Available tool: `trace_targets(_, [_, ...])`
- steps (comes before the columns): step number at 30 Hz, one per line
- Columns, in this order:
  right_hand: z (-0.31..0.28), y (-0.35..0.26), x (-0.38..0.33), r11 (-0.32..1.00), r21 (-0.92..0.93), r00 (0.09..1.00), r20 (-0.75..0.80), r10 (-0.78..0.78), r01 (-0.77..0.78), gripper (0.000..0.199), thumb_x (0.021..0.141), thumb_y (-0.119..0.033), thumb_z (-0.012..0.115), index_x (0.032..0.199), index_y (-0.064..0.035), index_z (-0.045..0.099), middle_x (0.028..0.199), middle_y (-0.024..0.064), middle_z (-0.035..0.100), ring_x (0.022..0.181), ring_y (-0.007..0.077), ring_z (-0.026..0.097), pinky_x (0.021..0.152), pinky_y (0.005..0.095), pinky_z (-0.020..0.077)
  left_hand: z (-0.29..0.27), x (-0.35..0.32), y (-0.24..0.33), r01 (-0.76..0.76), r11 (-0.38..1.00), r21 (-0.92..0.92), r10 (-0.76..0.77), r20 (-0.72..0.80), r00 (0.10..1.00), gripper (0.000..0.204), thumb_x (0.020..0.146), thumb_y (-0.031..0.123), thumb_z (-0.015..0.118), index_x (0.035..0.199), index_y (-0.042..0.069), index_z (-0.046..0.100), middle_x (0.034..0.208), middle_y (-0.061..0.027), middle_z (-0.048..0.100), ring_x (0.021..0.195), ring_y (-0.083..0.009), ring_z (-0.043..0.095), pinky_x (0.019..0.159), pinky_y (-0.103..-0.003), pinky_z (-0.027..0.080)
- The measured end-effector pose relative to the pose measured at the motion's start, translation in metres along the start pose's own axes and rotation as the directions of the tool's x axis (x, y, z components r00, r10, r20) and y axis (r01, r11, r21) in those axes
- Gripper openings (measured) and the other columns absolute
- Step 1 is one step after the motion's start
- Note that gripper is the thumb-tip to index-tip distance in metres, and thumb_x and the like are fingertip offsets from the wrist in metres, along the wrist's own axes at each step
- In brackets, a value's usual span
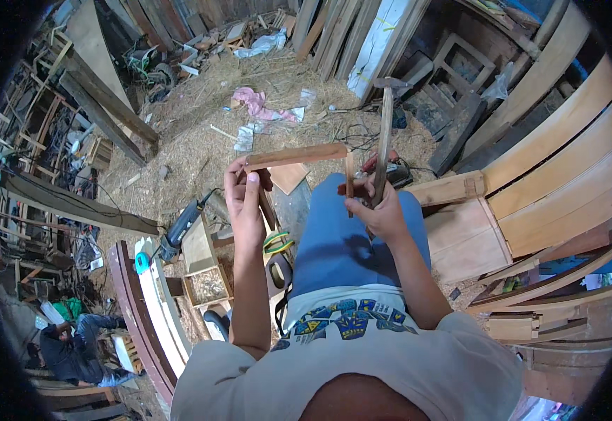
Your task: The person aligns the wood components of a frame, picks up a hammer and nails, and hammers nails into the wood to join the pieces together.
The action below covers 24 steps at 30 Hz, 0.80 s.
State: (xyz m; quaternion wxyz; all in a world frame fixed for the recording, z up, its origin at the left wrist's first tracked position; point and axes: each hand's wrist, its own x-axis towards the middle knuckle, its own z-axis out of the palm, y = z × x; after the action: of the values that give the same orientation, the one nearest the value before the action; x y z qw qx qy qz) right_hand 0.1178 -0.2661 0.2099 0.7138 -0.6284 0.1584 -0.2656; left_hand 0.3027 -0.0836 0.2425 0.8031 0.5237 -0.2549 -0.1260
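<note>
Above my lap, a three-sided wooden frame (pixel 297 156) of narrow strips is held up between both hands. My left hand (pixel 247 210) is closed on its left corner, thumb along the near face and fingers curled behind. My right hand (pixel 384 216) is closed round the handle of a hammer (pixel 384 126), whose metal head points up and away. The fingers of that hand also touch the right-hand strip of the frame. How far they wrap round the strip is partly hidden.
A dark blue power tool (pixel 183 223) lies left of my legs, beside a wooden box (pixel 211 286) holding shavings. Wide boards (pixel 566 175) stack up on the right. Shavings and a pink cloth (pixel 258 104) litter the floor ahead. Another person (pixel 74 351) sits at lower left.
</note>
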Motion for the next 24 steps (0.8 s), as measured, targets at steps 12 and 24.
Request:
trace_targets(12, [0.003, 0.004, 0.0, 0.998, -0.062, 1.0, -0.013, -0.02, 0.019, 0.047, 0.084, 0.001, 0.082, 0.09, -0.0108, 0.036, 0.121, 0.0174, 0.071, 0.113, 0.0209, 0.066, 0.095, 0.0377, 0.0546, -0.007, -0.001, 0.003, 0.005, 1.0, 0.019, -0.004, -0.035, 0.999, 0.04, 0.105, 0.018, 0.056, 0.142, 0.005, 0.048, 0.114, -0.011, 0.067, 0.109, -0.0194, 0.06, 0.101, -0.036, 0.045])
trace_targets(24, [0.001, 0.032, 0.002, 0.986, -0.132, 0.991, -0.075, -0.111, 0.1, 0.044, 0.078, -0.011, 0.091, 0.093, -0.0076, 0.05, 0.098, 0.0013, 0.061, 0.086, 0.0115, 0.048, 0.081, 0.0281, 0.0435, -0.027, 0.001, -0.016, 0.058, 0.998, 0.038, -0.056, -0.041, 0.998, 0.041, 0.104, 0.022, 0.055, 0.141, 0.005, 0.049, 0.131, -0.0114, 0.057, 0.118, -0.0228, 0.059, 0.104, -0.04, 0.045])
